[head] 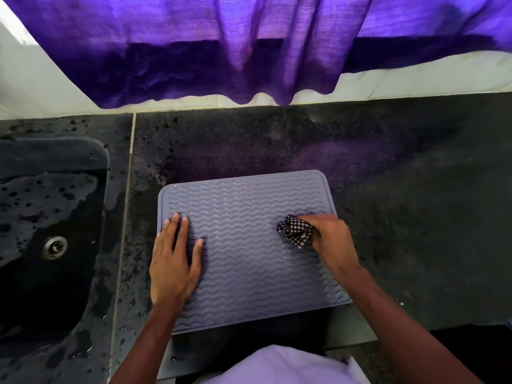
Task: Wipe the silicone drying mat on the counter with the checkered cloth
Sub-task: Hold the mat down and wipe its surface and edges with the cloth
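On the dark desk [388, 189] lay the silicone drying mat [249, 217]. The left hand [173, 261] pressed it, fingers [175, 228] straight. The right hand [331, 236] clutched the bunched checkered cloth [295, 230] in curled fingers, apparently touching the mat's right side.

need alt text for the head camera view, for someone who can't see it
A person's right hand grips a bunched checkered cloth on a grey wavy-ridged mat, while the left hand presses flat on the mat's left side. The mat lies on a dark counter with a wet sink to the left and a purple curtain hanging behind.
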The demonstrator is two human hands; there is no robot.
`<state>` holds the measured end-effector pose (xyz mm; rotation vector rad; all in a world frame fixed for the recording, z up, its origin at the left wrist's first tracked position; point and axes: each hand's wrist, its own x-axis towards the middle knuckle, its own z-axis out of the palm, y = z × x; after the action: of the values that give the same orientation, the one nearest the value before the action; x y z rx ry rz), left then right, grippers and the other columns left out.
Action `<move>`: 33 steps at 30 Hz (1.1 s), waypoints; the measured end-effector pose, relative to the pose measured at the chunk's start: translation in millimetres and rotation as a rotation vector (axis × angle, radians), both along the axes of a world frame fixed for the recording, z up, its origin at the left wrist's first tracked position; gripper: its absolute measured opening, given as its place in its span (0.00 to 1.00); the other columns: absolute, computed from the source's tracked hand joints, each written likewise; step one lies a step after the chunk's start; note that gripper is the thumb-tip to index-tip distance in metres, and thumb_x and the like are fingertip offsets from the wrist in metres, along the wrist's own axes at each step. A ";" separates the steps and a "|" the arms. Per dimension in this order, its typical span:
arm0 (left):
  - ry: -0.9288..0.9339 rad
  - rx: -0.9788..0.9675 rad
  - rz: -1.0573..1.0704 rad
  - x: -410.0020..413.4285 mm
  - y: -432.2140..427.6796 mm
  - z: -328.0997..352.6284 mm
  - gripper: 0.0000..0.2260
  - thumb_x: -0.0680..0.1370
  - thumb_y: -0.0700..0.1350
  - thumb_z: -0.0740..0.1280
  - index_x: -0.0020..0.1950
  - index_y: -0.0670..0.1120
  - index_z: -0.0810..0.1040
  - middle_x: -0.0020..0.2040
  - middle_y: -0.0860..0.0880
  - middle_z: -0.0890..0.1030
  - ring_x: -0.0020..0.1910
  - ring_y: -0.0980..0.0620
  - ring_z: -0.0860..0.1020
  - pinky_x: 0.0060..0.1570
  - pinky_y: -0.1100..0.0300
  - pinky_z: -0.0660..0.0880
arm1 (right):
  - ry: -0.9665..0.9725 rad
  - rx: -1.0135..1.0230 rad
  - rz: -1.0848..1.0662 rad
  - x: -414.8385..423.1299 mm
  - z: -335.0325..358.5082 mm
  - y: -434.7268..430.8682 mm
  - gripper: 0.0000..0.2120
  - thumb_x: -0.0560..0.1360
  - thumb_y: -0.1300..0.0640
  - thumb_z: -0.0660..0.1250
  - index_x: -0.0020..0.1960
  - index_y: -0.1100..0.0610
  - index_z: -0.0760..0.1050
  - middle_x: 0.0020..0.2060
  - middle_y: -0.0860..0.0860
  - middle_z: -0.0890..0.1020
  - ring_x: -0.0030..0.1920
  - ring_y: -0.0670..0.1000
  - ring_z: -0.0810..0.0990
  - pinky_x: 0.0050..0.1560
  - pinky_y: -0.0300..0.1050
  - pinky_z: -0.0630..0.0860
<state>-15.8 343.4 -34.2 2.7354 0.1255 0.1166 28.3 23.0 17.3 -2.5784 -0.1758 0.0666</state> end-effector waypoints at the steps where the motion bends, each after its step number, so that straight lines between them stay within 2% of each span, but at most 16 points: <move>1: -0.001 0.001 -0.001 -0.3 -0.2 0.0 0.29 0.82 0.57 0.54 0.79 0.43 0.63 0.79 0.45 0.63 0.79 0.45 0.60 0.77 0.46 0.59 | 0.027 -0.020 0.003 1.8 2.8 -0.4 0.20 0.65 0.69 0.70 0.52 0.51 0.83 0.45 0.47 0.86 0.47 0.51 0.84 0.45 0.50 0.81; 5: -0.006 -0.006 0.005 -0.3 0.6 -1.1 0.29 0.82 0.58 0.54 0.79 0.43 0.63 0.79 0.45 0.63 0.79 0.46 0.59 0.77 0.47 0.58 | -0.013 -0.015 -0.010 -9.8 4.1 -2.0 0.26 0.62 0.71 0.70 0.54 0.49 0.81 0.45 0.44 0.86 0.47 0.48 0.83 0.46 0.47 0.81; 10: -0.041 -0.049 0.004 -1.0 2.4 -5.3 0.28 0.82 0.57 0.55 0.78 0.43 0.65 0.79 0.46 0.64 0.79 0.46 0.60 0.76 0.47 0.60 | -0.072 -0.020 -0.026 -32.8 -5.3 6.2 0.27 0.59 0.74 0.73 0.53 0.51 0.83 0.47 0.46 0.86 0.46 0.53 0.83 0.47 0.45 0.79; 14: -0.081 -0.139 0.007 -0.4 1.5 -6.0 0.27 0.82 0.56 0.58 0.75 0.40 0.68 0.77 0.45 0.67 0.78 0.46 0.63 0.76 0.47 0.61 | -0.052 0.037 -0.051 -26.7 0.3 8.7 0.22 0.61 0.70 0.74 0.51 0.51 0.84 0.44 0.47 0.86 0.45 0.51 0.84 0.47 0.44 0.80; 18: -0.130 -0.381 0.088 -3.2 5.2 0.0 0.21 0.82 0.49 0.61 0.71 0.39 0.73 0.73 0.46 0.73 0.74 0.49 0.69 0.74 0.51 0.65 | -0.042 0.192 -0.137 -14.3 8.6 29.0 0.25 0.65 0.73 0.69 0.57 0.52 0.80 0.47 0.45 0.84 0.48 0.46 0.82 0.49 0.29 0.72; 20: -0.132 -0.480 0.120 -3.0 11.4 4.8 0.20 0.83 0.48 0.60 0.71 0.39 0.74 0.71 0.47 0.75 0.71 0.51 0.72 0.73 0.54 0.67 | -0.040 0.197 -0.141 -9.4 11.5 45.3 0.23 0.69 0.69 0.71 0.61 0.52 0.78 0.50 0.46 0.84 0.50 0.45 0.81 0.51 0.33 0.74; 22: -0.102 -0.500 0.103 -1.2 17.8 7.8 0.20 0.83 0.48 0.59 0.71 0.40 0.74 0.70 0.46 0.76 0.71 0.51 0.73 0.73 0.57 0.66 | -0.046 0.180 -0.113 -7.1 10.5 63.8 0.22 0.70 0.68 0.71 0.61 0.51 0.77 0.50 0.47 0.84 0.50 0.45 0.80 0.50 0.39 0.76; 24: -0.088 -0.473 0.073 -0.3 20.0 7.1 0.20 0.83 0.47 0.59 0.71 0.38 0.74 0.70 0.45 0.76 0.71 0.49 0.73 0.74 0.54 0.66 | -0.035 0.165 -0.067 -9.7 9.6 84.1 0.25 0.67 0.71 0.70 0.59 0.50 0.78 0.49 0.49 0.84 0.48 0.46 0.79 0.48 0.41 0.75; 27: -0.108 -0.413 0.040 -1.5 18.7 0.4 0.19 0.82 0.45 0.60 0.70 0.38 0.75 0.71 0.44 0.75 0.72 0.48 0.72 0.74 0.49 0.65 | -0.071 0.036 0.038 -17.8 2.0 105.0 0.30 0.59 0.76 0.71 0.56 0.53 0.82 0.49 0.51 0.86 0.49 0.53 0.82 0.49 0.46 0.78; 30: -0.145 -0.378 0.050 -1.5 18.3 -7.5 0.20 0.83 0.48 0.60 0.70 0.39 0.75 0.71 0.45 0.75 0.72 0.48 0.72 0.74 0.50 0.65 | -0.066 -0.029 0.036 -18.8 -1.3 106.2 0.30 0.58 0.76 0.73 0.57 0.55 0.83 0.51 0.52 0.86 0.51 0.55 0.83 0.53 0.49 0.80; 33: -0.177 -0.366 0.046 -1.1 18.5 -11.8 0.21 0.83 0.51 0.58 0.70 0.39 0.75 0.71 0.45 0.75 0.72 0.49 0.72 0.75 0.53 0.64 | -0.059 -0.070 0.029 -12.2 7.3 110.1 0.29 0.57 0.75 0.73 0.53 0.51 0.83 0.46 0.49 0.86 0.47 0.54 0.83 0.46 0.46 0.78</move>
<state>-17.0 361.9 -46.0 2.3459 0.1440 0.3148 16.1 133.2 24.5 -2.6498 -0.2361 0.0077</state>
